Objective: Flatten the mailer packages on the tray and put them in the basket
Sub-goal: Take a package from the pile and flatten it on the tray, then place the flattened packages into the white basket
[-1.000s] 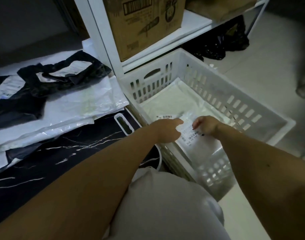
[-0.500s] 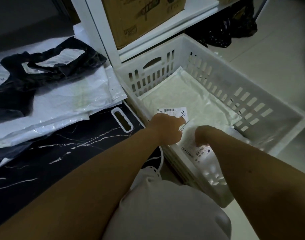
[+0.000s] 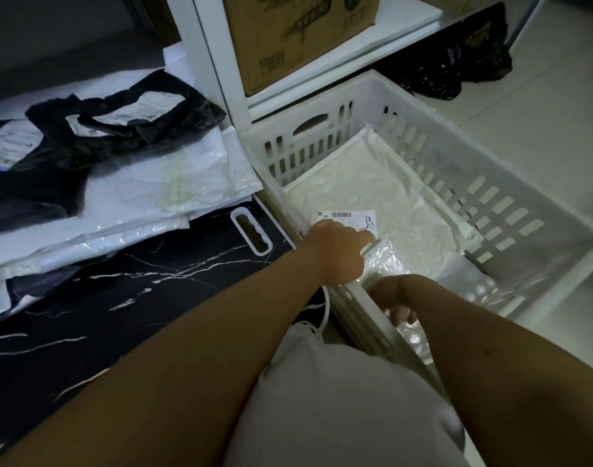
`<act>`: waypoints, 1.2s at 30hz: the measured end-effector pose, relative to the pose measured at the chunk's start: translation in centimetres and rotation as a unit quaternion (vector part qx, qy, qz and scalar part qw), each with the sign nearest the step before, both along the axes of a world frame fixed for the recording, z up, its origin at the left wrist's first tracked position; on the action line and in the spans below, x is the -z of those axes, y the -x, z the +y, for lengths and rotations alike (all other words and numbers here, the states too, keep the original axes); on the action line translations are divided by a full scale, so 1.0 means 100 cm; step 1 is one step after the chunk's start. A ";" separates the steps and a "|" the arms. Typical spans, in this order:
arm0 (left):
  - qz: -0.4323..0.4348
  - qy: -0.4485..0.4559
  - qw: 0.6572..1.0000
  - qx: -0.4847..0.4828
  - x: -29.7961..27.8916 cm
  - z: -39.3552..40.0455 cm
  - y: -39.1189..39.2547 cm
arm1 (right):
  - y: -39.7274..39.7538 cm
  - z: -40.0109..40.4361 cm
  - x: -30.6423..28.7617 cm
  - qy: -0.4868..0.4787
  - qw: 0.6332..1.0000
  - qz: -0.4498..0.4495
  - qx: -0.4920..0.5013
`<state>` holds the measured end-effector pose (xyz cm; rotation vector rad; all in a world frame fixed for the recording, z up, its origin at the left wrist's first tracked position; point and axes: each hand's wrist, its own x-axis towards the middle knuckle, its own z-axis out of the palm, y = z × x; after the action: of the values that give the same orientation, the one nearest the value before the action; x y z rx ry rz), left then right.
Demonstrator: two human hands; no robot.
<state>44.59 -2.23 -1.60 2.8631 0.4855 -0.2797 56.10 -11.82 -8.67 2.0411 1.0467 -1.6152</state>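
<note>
- Two hands are inside the white basket (image 3: 541,210), settling a clear mailer (image 3: 389,261) on top of a larger white mailer (image 3: 382,183) that already lies flat on the basket floor.
- The left hand (image 3: 339,251) has its fingers curled, fingertips on the clear mailer's near-left edge beside the barcode label (image 3: 347,219).
- The right hand (image 3: 394,299) is low at the near wall; its fingers are mostly hidden, so I cannot tell whether they are closed.
- Judged advice: press outward from the centre to drive out air, then release both edges together.
- The clear mailer's long axis seems to run from the near wall toward the basket's far end.
- More mailers (image 3: 126,197) wait on the black marbled tray (image 3: 153,291).
</note>
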 end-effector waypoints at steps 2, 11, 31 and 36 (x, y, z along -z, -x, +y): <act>-0.008 0.019 1.000 -0.009 -0.003 -0.001 0.005 | -0.003 0.003 -0.011 -0.014 0.997 -0.002 0.077; -0.089 0.022 0.991 -0.101 -0.043 0.004 0.063 | -0.002 0.056 -0.091 -0.209 0.957 -0.084 0.183; -0.100 0.020 0.907 -0.409 -0.056 0.066 0.298 | 0.226 0.225 -0.184 -0.507 0.808 -0.254 -0.160; -0.102 0.049 0.896 -0.430 -0.038 0.077 0.322 | 0.221 0.265 -0.170 -0.438 0.847 -0.265 -0.145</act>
<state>12.39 5.46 2.21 2.2485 1.5351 0.1511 33.97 14.71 8.31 2.4324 1.9367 -0.3294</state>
